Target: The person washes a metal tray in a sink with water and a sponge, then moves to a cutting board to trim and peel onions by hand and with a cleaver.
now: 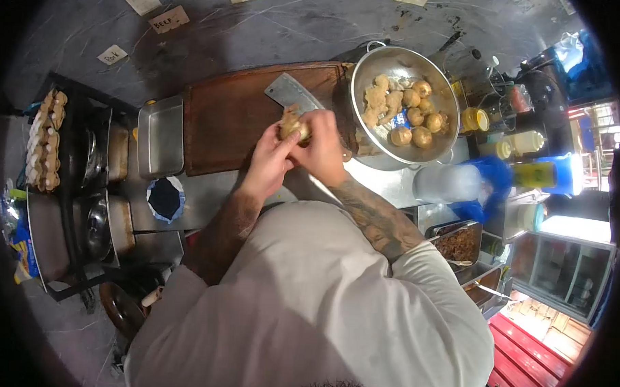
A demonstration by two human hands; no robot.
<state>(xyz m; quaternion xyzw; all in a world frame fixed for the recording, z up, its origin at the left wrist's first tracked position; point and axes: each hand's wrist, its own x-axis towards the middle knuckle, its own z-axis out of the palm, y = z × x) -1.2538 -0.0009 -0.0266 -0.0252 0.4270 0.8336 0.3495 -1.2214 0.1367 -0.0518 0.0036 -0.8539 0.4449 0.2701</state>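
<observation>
Both my hands meet over the near edge of a brown wooden cutting board (pixel 223 126), around an onion (pixel 295 128) with loose papery skin at its top. My left hand (pixel 267 161) grips the onion from the left, thumb across it. From the right, my right hand (pixel 322 143) has its fingers closed on the same onion. Just behind them a cleaver (pixel 292 92) lies on the board, its handle hidden by my right hand. To the right stands a metal colander (pixel 358 93) with several onions (pixel 422 137) and pieces of ginger (pixel 376 100) in it.
An empty metal tray (pixel 163 137) sits left of the board, near a dark round container (pixel 166 199). Egg cartons (pixel 51 140) are at the far left. Squeeze bottles (pixel 528 142) and a food-filled metal pan (pixel 458 244) are on the right.
</observation>
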